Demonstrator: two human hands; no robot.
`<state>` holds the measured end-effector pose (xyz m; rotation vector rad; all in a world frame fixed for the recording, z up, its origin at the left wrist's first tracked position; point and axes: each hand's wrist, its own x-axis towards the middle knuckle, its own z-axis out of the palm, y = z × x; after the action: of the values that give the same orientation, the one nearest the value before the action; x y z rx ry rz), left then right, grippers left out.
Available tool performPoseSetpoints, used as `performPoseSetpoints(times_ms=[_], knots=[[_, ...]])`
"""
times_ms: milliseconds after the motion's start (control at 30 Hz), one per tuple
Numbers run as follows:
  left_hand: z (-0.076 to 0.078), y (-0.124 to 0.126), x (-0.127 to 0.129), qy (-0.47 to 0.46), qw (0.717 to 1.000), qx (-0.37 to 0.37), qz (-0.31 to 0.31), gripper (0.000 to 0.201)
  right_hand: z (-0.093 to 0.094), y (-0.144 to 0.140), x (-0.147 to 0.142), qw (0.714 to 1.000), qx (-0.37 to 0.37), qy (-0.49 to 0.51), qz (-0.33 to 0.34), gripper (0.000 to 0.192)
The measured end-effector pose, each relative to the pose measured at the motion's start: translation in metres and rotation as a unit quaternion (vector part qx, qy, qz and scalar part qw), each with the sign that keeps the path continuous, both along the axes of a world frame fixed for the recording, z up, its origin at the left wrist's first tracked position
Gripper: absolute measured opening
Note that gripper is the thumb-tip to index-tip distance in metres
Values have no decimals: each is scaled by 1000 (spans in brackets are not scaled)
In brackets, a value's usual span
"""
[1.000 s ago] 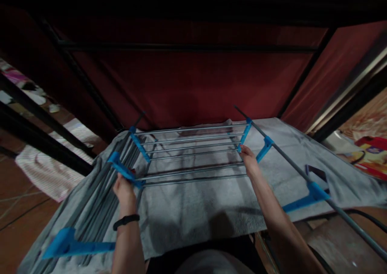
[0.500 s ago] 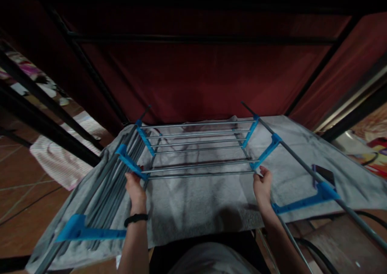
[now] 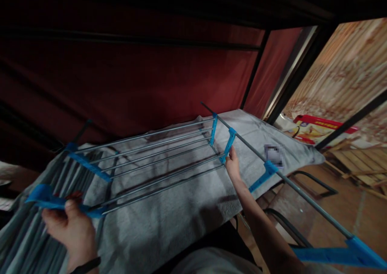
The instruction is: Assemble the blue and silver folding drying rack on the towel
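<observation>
Red panel (image 3: 157, 88) at back; cloth-covered bench (image 3: 169, 217) in front, running to the right; rack (image 3: 163, 181) over the cloth, six bars across, four on the far side, two on the near; bar ends fit blue brackets at both sides; right-hand pole (image 3: 314, 204) slants down past the bench edge; tubes (image 3: 39, 241) lie bunched at far left, partly behind the left grip (image 3: 72, 229).

Red-and-yellow box (image 3: 325, 128) off to the right, beyond the bench; left grip at the rack's near left corner, pinching the left bracket (image 3: 54, 201), thumb over it; right grip (image 3: 233, 167) at the lower end of the right bracket (image 3: 229, 143), fingers up against it, can't tell if closed; bars span between the grips.

Pixelated item (image 3: 274, 155) beside the pole; dark wristband (image 3: 86, 266) on the left wrist.
</observation>
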<state>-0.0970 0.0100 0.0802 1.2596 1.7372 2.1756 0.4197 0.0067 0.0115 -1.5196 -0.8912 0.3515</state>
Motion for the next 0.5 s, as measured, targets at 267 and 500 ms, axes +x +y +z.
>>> performPoseSetpoints(times_ms=[267, 500], knots=[[3, -6, 2, 29, 999, -31, 6, 34, 1, -3, -2, 1000, 13, -6, 14, 86], [12, -4, 6, 1, 998, -68, -9, 39, -5, 2, -1, 1000, 21, 5, 5, 84]])
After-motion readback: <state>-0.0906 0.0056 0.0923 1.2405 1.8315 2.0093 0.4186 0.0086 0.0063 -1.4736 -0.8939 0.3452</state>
